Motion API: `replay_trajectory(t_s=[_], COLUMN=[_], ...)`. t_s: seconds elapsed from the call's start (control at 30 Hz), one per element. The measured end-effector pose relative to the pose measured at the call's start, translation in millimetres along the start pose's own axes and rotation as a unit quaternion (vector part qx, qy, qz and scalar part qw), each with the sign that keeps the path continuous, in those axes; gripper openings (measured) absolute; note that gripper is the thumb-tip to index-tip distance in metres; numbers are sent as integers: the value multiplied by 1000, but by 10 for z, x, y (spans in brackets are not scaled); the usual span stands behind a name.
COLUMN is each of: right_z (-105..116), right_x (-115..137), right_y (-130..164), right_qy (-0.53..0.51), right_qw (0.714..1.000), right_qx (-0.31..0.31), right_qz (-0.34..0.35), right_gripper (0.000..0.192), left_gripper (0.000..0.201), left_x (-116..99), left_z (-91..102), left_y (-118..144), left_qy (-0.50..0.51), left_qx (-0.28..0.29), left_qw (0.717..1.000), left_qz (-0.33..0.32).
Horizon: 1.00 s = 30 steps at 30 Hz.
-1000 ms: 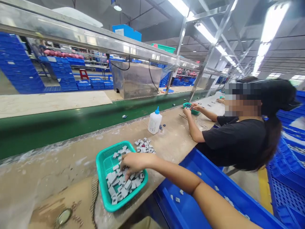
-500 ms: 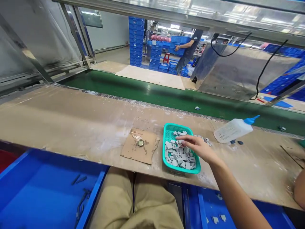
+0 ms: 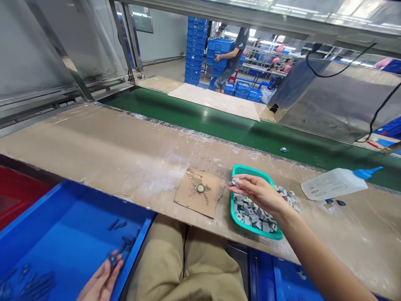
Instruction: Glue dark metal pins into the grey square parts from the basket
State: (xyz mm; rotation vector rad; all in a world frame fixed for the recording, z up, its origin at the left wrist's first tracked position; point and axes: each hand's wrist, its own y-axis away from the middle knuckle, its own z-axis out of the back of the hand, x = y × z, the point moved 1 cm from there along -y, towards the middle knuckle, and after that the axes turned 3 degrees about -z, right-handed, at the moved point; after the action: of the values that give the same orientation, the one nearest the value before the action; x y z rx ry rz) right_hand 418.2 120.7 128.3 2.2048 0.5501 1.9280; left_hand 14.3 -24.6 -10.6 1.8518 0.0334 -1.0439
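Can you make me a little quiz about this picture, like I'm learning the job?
1. True or false: the right hand is above the green basket.
2. What does the left hand reach into? A) the blue bin B) the bottle C) the belt
3. Fill in: the round thing lies on a piece of ____.

Key:
1. True. It holds a small grey block in its fingertips over the basket.
2. A. It holds a small dark part at the bin's near edge.
3. Cardboard.
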Motion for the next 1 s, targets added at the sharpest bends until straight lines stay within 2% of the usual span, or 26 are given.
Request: replay_trajectory(t_s=[0.07,0.13,0.2,0.27,0.33,0.37,0.43,0.53,0.63,0.7,0.77,0.87,0.93,1.0], right_z=[-178,-347,-490,-594,-652,-664,-665,-649,-654,-670,-702,-784,-846,-893], right_x=[17,7,-18,-56,-105,-131,-184,-244,-247,-204,-134,-14,55,103], right_y=[-109,-233,-354,-456,-532,-560,-596,-616,-596,-548,-465,-277,-133,-3], right_qy=[50,158,310,445,526,548,574,591,582,557,499,357,282,248], right_qw=[999,987,946,879,822,804,782,770,779,803,849,930,959,968], right_qx=[16,13,-8,-24,-17,-8,7,19,15,-13,-32,-5,18,28], right_qz=[7,38,97,166,216,232,244,239,230,211,170,83,36,11], right_gripper=[35,32,24,17,13,12,11,12,12,15,21,34,38,38], left_gripper=[17,21,20,23,31,34,35,34,34,31,29,28,29,31], left_x=[-27,-17,28,86,135,154,183,216,246,260,264,249,228,205], left_z=[-265,-498,-676,-805,-900,-939,-1004,-1086,-1175,-1255,-1358,-1541,-1655,-1739], left_y=[149,286,402,501,582,614,659,693,713,729,748,790,831,876], left_qy=[34,37,41,52,59,60,61,62,76,89,104,121,124,124], left_qx=[7,44,112,191,255,277,299,310,314,316,316,327,343,352], left_qw=[999,998,993,980,964,958,951,947,944,943,942,937,931,926], left_qz=[2,0,10,22,33,40,50,64,62,50,34,24,31,49])
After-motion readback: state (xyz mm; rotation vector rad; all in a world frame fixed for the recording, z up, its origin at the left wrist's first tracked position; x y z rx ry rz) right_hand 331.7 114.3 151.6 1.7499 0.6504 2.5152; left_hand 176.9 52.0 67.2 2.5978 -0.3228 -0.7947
